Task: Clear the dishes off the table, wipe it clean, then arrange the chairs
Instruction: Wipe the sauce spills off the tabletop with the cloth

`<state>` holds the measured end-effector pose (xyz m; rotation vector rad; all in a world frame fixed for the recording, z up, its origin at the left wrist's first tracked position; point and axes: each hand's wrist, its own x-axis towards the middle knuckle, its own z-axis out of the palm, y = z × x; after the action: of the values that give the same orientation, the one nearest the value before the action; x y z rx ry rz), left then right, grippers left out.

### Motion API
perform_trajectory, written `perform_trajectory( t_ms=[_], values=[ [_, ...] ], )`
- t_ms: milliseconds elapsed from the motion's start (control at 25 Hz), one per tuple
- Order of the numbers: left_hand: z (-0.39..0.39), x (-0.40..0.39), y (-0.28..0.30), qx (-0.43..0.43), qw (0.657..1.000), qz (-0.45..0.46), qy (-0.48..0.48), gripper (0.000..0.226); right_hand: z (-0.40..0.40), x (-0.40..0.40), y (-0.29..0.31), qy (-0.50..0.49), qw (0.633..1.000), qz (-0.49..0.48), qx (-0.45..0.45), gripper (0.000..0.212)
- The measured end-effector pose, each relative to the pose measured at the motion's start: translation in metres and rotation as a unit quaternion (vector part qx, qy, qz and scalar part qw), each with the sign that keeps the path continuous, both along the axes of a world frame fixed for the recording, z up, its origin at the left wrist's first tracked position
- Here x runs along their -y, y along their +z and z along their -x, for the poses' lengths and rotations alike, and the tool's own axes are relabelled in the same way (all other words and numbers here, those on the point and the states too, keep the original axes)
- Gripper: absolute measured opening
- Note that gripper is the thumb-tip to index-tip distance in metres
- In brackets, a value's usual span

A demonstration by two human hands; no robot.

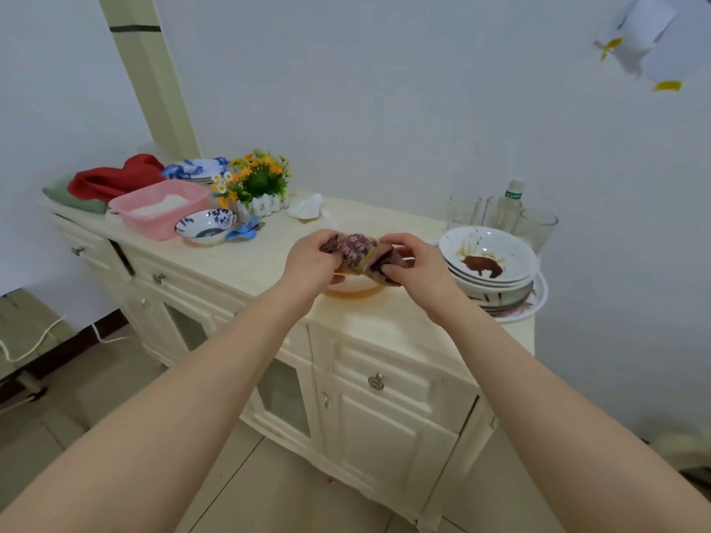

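Observation:
My left hand (309,259) and my right hand (413,261) both grip a crumpled purple patterned cloth (359,252), holding it just above a pale bowl (352,288) on the cream sideboard (269,259). The hands and cloth hide most of that bowl. To the right stands a stack of dirty white bowls (490,269) with brown sauce in the top one, resting on a plate (533,307) at the sideboard's right end. Three clear glasses (500,215) stand behind the stack against the wall.
On the left of the sideboard are a pink plastic basin (159,213), a blue-patterned bowl (206,225), a flower pot (257,184), red cloth (115,178), a green towel (71,200) and a crumpled tissue (307,206). A small bottle (513,190) stands behind the glasses. Cables (36,344) lie on the floor at left.

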<state>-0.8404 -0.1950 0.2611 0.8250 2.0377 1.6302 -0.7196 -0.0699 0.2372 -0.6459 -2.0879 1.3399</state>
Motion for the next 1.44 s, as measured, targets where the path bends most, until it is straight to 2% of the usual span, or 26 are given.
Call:
perform_trajectory(
  t_ms=[120,240,320,360,440,480,600,680,720,760,840,880,920,960,1000,1040,1120,1160,1200,1240,1320,1400,1440],
  values=[
    [0.059,-0.039,-0.007,-0.107,0.993,0.051,0.007,0.046,0.050,-0.027,0.002,-0.086,0.993,-0.073,0.029,0.037],
    [0.107,-0.075,-0.019,-0.243,0.953,0.174,-0.035,0.046,0.101,-0.050,-0.007,-0.106,0.968,-0.180,0.139,0.035],
    [0.128,-0.095,-0.030,-0.312,0.904,0.272,-0.104,0.041,0.132,-0.061,-0.019,-0.059,0.925,-0.266,0.264,0.031],
    [0.135,-0.101,-0.035,-0.333,0.882,0.304,-0.137,0.043,0.143,-0.062,-0.024,-0.021,0.888,-0.307,0.342,0.033],
    [0.148,-0.112,-0.043,-0.338,0.870,0.307,-0.185,0.048,0.160,-0.065,-0.029,0.032,0.810,-0.362,0.460,0.043],
    [0.151,-0.114,-0.045,-0.329,0.872,0.297,-0.207,0.050,0.165,-0.066,-0.032,0.051,0.791,-0.358,0.493,0.046],
    [0.160,-0.118,-0.050,-0.305,0.858,0.301,-0.284,0.054,0.173,-0.066,-0.039,0.081,0.769,-0.324,0.545,0.048],
    [0.165,-0.117,-0.052,-0.275,0.845,0.318,-0.331,0.063,0.177,-0.068,-0.036,0.059,0.757,-0.334,0.558,0.035],
    [0.167,-0.117,-0.054,-0.268,0.838,0.325,-0.348,0.066,0.178,-0.068,-0.034,0.063,0.771,-0.313,0.552,0.030],
    [0.170,-0.116,-0.055,-0.286,0.823,0.332,-0.361,0.065,0.178,-0.068,-0.032,0.071,0.801,-0.279,0.526,0.029],
    [0.177,-0.117,-0.055,-0.349,0.804,0.340,-0.341,0.048,0.175,-0.075,-0.019,0.038,0.887,-0.201,0.415,0.025],
    [0.180,-0.118,-0.053,-0.368,0.814,0.329,-0.305,0.041,0.172,-0.082,-0.013,-0.008,0.919,-0.178,0.351,0.024],
    [0.184,-0.118,-0.051,-0.379,0.828,0.316,-0.266,0.041,0.169,-0.087,-0.011,-0.049,0.936,-0.169,0.306,0.024],
    [0.187,-0.120,-0.049,-0.389,0.834,0.311,-0.239,0.046,0.167,-0.090,-0.013,-0.068,0.934,-0.182,0.299,0.025],
    [0.188,-0.122,-0.048,-0.400,0.829,0.315,-0.233,0.052,0.166,-0.091,-0.016,-0.058,0.918,-0.210,0.330,0.026],
    [0.188,-0.124,-0.046,-0.401,0.822,0.323,-0.243,0.057,0.166,-0.089,-0.022,-0.031,0.886,-0.251,0.388,0.028],
    [0.183,-0.126,-0.047,-0.373,0.817,0.336,-0.285,0.064,0.172,-0.079,-0.039,0.025,0.798,-0.326,0.506,0.035],
    [0.180,-0.126,-0.048,-0.358,0.815,0.338,-0.306,0.067,0.174,-0.076,-0.044,0.042,0.770,-0.343,0.536,0.038],
    [0.178,-0.125,-0.049,-0.353,0.811,0.335,-0.326,0.072,0.177,-0.076,-0.044,0.054,0.765,-0.344,0.542,0.039],
    [0.177,-0.124,-0.049,-0.356,0.803,0.330,-0.346,0.077,0.177,-0.078,-0.038,0.060,0.783,-0.328,0.525,0.037],
    [0.177,-0.123,-0.051,-0.346,0.798,0.323,-0.373,0.080,0.174,-0.084,-0.021,0.026,0.869,-0.247,0.429,0.029],
    [0.175,-0.124,-0.050,-0.284,0.832,0.316,-0.357,0.064,0.164,-0.086,-0.002,-0.032,0.960,-0.096,0.262,0.024],
    [0.174,-0.125,-0.047,-0.231,0.867,0.296,-0.328,0.048,0.158,-0.085,0.006,-0.038,0.983,-0.002,0.180,0.022]
  ],
)
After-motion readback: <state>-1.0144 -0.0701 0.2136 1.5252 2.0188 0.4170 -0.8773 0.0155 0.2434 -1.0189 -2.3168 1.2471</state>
